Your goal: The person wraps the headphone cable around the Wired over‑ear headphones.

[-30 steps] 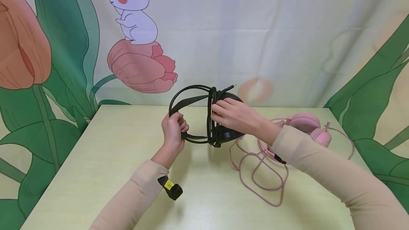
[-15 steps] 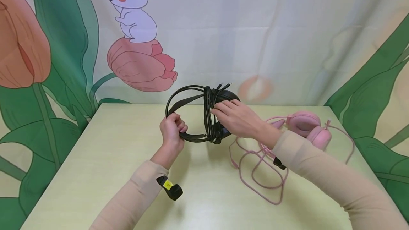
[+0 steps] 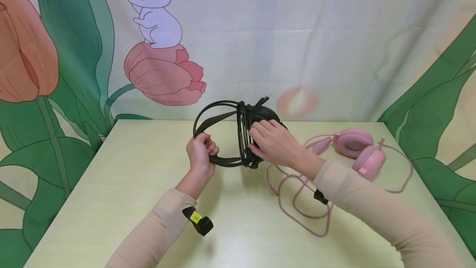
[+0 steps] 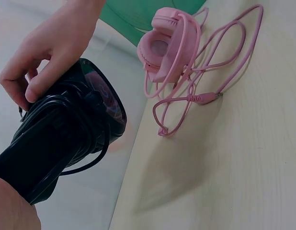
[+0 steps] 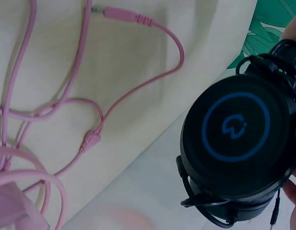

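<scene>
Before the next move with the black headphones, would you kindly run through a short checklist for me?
1. Left hand grips the headband of the black headphones: ok.
2. Right hand holds the ear cups: ok.
3. Black cable wound round the ear cups: ok.
4. Cable plug tucked in: not ok, sticks out on top.
5. Pink headphones lie apart on the table: ok.
6. Pink cable tidy: not ok, loose loops.
</scene>
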Available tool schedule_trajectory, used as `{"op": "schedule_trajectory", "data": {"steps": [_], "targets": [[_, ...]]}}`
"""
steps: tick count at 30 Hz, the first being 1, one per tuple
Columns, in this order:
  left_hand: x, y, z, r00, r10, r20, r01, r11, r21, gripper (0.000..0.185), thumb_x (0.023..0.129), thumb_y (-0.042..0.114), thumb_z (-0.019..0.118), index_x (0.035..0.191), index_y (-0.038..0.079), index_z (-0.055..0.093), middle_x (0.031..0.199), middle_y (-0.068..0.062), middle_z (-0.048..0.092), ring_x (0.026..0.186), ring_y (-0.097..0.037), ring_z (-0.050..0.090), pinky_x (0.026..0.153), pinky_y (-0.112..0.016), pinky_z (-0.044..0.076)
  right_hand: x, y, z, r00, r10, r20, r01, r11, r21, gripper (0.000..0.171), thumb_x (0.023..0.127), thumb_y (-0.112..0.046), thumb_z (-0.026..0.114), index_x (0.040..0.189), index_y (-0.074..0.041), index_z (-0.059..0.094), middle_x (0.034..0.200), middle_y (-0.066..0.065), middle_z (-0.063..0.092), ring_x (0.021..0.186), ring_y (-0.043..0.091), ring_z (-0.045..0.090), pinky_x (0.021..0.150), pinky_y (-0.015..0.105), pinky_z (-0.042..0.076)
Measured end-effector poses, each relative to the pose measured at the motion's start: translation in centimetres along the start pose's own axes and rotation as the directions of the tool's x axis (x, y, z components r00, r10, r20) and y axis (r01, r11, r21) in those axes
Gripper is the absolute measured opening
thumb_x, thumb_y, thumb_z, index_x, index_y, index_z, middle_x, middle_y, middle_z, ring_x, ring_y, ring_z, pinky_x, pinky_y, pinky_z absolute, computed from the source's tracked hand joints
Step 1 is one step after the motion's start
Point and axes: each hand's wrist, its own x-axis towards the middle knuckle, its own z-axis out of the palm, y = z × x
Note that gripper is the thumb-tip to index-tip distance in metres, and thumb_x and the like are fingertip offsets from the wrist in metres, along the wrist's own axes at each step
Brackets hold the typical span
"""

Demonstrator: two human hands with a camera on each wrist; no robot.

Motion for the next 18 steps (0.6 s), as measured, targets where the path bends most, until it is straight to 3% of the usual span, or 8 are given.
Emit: {"op": "schedule_trajectory", "data": {"steps": [4, 10, 15, 18], "targets": [[0.0, -0.1, 0.1, 1.0, 0.007, -0.006, -0.007, 1.0, -0.005, 0.027, 0.078, -0.004, 0.037, 0.057, 0.013, 0.033, 0.047, 0.007, 0.025, 0.04, -0.005, 0.021, 0.042, -0.019, 0.016, -0.1, -0.4, 0.2, 0.997, -0.004, -0.072, 0.004, 1.0, 0.004, 0.019, 0.081, -0.02, 0.063, 0.083, -0.005, 0.051, 0.075, 0.004, 0.048, 0.064, 0.02, 0.043, 0.056, 0.026, 0.036], [0.0, -0.2, 0.0, 1.0, 0.007, -0.018, -0.007, 1.0, -0.014, 0.027, 0.077, -0.003, 0.037, 0.056, 0.013, 0.032, 0.047, 0.007, 0.025, 0.039, -0.005, 0.021, 0.041, -0.019, 0.016, -0.2, -1.0, 0.2, 0.993, 0.0, -0.118, 0.001, 1.0, 0.004, 0.016, 0.081, -0.016, 0.064, 0.081, -0.005, 0.053, 0.073, 0.003, 0.049, 0.061, 0.018, 0.044, 0.054, 0.024, 0.037], [0.1, 0.0, -0.1, 0.999, -0.022, -0.029, 0.021, 0.999, -0.034, 0.027, 0.077, -0.002, 0.038, 0.055, 0.014, 0.032, 0.047, 0.008, 0.024, 0.04, -0.005, 0.02, 0.041, -0.019, 0.016, -0.7, -1.2, 0.3, 0.992, 0.002, -0.122, 0.001, 1.0, 0.025, 0.019, 0.083, -0.02, 0.062, 0.093, -0.004, 0.062, 0.087, 0.005, 0.062, 0.078, 0.02, 0.059, 0.072, 0.028, 0.05], [0.2, 0.1, -0.2, 0.998, -0.045, -0.034, 0.043, 0.997, -0.056, 0.029, 0.077, -0.001, 0.038, 0.054, 0.014, 0.032, 0.047, 0.008, 0.024, 0.041, -0.005, 0.02, 0.041, -0.018, 0.016, -1.2, -1.3, 0.6, 0.994, 0.005, -0.106, 0.0, 0.999, 0.041, 0.033, 0.084, -0.029, 0.061, 0.106, -0.003, 0.062, 0.101, 0.008, 0.065, 0.095, 0.023, 0.061, 0.089, 0.036, 0.047]]}}
